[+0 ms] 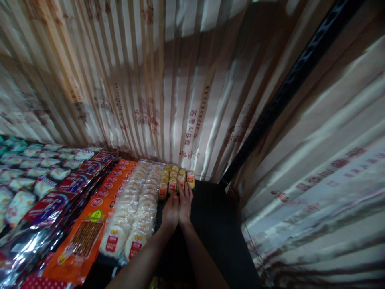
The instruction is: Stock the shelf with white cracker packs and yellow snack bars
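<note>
Small yellow snack packets (172,185) with red labels stand in short rows at the right end of a line of packaged food. My left hand (170,212) is at the front of these rows, its fingers curled in and their tips partly hidden. Beside it and touching it, my right hand (185,202) reaches forward with fingers close together, the tips against the yellow packet (190,178) at the right end. What the left fingers hold, if anything, cannot be made out.
Left of my hands lie clear-wrapped white round crackers (132,218), orange snack bags (87,237), dark red bags (49,206) and white packets (22,204). A black board (216,224) lies under my arms. Pleated printed curtains (192,80) and a dark slotted post (279,96) stand behind and right.
</note>
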{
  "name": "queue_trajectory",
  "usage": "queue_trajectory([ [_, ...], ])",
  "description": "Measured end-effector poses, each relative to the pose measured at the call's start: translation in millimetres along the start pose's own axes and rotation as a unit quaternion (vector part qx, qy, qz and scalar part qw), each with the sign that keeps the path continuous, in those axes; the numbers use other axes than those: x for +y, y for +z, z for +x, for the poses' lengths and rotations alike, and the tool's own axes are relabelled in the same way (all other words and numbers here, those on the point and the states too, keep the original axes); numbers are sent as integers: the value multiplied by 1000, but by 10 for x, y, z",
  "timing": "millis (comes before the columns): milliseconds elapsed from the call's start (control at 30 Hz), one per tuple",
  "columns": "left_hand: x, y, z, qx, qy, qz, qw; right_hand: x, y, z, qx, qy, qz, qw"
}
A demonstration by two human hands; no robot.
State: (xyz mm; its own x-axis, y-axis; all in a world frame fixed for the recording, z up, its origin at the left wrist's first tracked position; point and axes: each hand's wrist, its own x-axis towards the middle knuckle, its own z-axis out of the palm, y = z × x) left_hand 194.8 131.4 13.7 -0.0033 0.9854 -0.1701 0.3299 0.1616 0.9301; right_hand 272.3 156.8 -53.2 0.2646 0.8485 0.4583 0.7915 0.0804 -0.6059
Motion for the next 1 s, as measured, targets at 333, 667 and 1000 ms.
queue_trajectory([
  [333, -19, 16, 79, -6, 14, 3, 1000, -36, -16, -2, -17, -7, -10, 1000],
  [667, 87, -67, -104, 1, -15, 35, 999, -2, -12, -17, 19, 14, 44, 999],
  [1000, -27, -146, -639, -16, 17, 87, 996, -87, -147, -213, 60, 50, 74, 994],
])
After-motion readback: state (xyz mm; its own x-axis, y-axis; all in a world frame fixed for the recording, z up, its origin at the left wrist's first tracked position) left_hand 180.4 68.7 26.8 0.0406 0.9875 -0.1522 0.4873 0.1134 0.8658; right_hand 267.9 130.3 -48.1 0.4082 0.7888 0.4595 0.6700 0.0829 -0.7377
